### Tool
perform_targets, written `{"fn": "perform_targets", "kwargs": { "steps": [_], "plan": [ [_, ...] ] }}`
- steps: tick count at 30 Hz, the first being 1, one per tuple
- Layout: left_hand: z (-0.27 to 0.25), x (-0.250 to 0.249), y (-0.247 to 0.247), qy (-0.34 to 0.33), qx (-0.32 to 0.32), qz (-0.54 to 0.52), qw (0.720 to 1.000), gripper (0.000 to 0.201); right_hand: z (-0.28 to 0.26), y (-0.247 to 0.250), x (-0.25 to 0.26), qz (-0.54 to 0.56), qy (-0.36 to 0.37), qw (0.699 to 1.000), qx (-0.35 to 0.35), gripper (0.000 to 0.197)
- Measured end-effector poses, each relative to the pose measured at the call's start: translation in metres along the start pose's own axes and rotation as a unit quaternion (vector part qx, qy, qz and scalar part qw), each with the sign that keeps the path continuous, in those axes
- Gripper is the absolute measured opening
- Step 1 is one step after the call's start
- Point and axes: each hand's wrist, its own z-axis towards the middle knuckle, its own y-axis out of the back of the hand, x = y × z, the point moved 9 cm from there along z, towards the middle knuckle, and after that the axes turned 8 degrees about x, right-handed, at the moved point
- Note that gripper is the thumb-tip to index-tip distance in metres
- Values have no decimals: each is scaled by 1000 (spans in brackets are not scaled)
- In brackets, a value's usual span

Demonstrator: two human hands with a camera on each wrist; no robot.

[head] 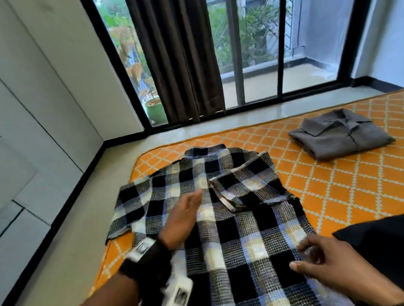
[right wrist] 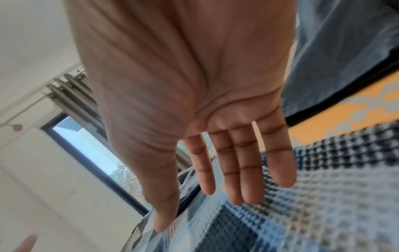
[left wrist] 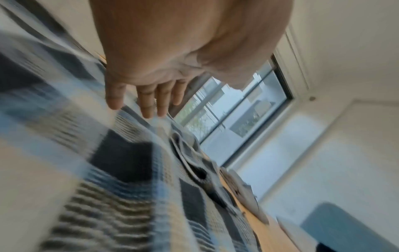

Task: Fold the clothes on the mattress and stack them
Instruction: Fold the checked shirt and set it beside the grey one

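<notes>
A black-and-white checked shirt (head: 225, 234) lies spread on the orange patterned mattress (head: 340, 191), collar at the far end and one sleeve (head: 243, 181) folded in across it. My left hand (head: 183, 215) lies flat on the shirt's middle with straight fingers; the left wrist view shows this hand (left wrist: 149, 100) over the blurred checked cloth (left wrist: 108, 170). My right hand (head: 321, 261) rests at the shirt's near right edge. In the right wrist view its fingers (right wrist: 226, 170) are straight above the cloth (right wrist: 302, 204), holding nothing. A folded grey shirt (head: 339, 132) sits at the far right.
A black garment (head: 391, 243) lies at the near right on the mattress. Pale floor (head: 71, 243) runs along the mattress's left side, with white cupboard doors (head: 16, 117) beyond. A dark curtain (head: 178, 59) and a glass door (head: 261, 54) stand behind.
</notes>
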Motion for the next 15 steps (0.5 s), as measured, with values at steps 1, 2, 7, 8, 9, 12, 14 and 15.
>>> {"fn": "perform_targets", "kwargs": {
  "steps": [1,2,7,8,9,12,14,15],
  "plan": [
    [-26,22,30,22,-38,-42,998,67,1,-3,11,-6,8,1000,1,53],
    [-46,45,58,39,-83,-75,993,61,1,-7,22,-16,11,1000,9,54],
    [-73,148,165,133,-238,-11,962,64,42,-54,129,-201,36,976,72,47],
    [-64,163,170,149,-210,1,966,71,60,-65,156,-256,58,962,81,46],
    [-55,177,172,161,-165,-14,973,72,82,-80,185,-289,79,950,88,45],
    [-28,193,181,141,-92,-86,982,72,150,-114,256,-323,119,936,76,61],
    [-15,209,189,150,-72,-142,976,91,185,-134,287,-362,112,923,66,82],
    [-8,226,190,168,-66,-192,965,103,196,-143,296,-375,100,920,65,91]
  ]
}}
